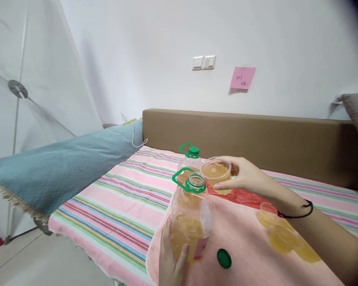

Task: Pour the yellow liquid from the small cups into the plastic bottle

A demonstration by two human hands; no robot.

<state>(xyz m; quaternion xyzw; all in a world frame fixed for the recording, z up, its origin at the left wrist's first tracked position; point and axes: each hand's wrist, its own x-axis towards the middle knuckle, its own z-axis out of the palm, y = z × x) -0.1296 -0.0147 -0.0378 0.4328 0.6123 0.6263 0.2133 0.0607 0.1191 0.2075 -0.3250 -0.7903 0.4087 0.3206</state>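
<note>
Leftmost, the person's left hand [170,260] wraps its fingers round the lower body of an uncapped bottle [192,222], whose pink label [200,249] is too small to read. Just behind stands a capped bottle [192,162]. Beside the uncapped neck, a clear tub [216,170] of yellowish liquid is pinched between the right hand's [241,174] thumb and fingers; below lies a green cap [224,258]. Above, a pink wall note [242,78] reads "301" over another handwritten mark. Farther right sit more filled tubs [282,239].
</note>
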